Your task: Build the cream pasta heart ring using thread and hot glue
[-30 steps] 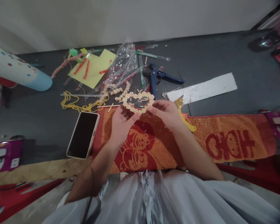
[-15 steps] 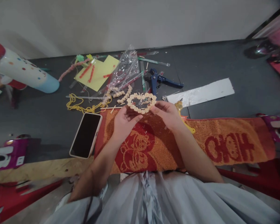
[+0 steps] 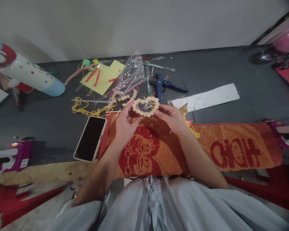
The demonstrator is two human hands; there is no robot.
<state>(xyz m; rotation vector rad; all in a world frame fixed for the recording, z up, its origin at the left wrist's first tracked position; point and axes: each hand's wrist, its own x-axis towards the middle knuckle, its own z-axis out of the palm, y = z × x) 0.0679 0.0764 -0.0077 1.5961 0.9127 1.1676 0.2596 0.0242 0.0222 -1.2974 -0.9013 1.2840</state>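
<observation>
A heart-shaped ring of small cream beads [image 3: 145, 106] is held just above the far edge of an orange and red towel [image 3: 231, 147]. My left hand [image 3: 125, 125] pinches the heart's left side, fingers closed on it. On the heart's right side my right hand [image 3: 172, 117] grips it in the same way. More cream bead strips [image 3: 125, 96] lie on the dark surface just beyond the heart.
A phone [image 3: 91, 138] lies face up left of the towel. Beyond are yellow cord [image 3: 84, 109], yellow paper [image 3: 103, 75], a clear plastic bag [image 3: 131, 73], a blue cutter tool [image 3: 162, 84], a white strip [image 3: 204, 95] and a dotted tube [image 3: 31, 77]. A purple device [image 3: 19, 154] sits at left.
The view has shifted a little, so everything sits slightly lower and further right. Both hands have kept hold of the bead heart and turned it slightly.
</observation>
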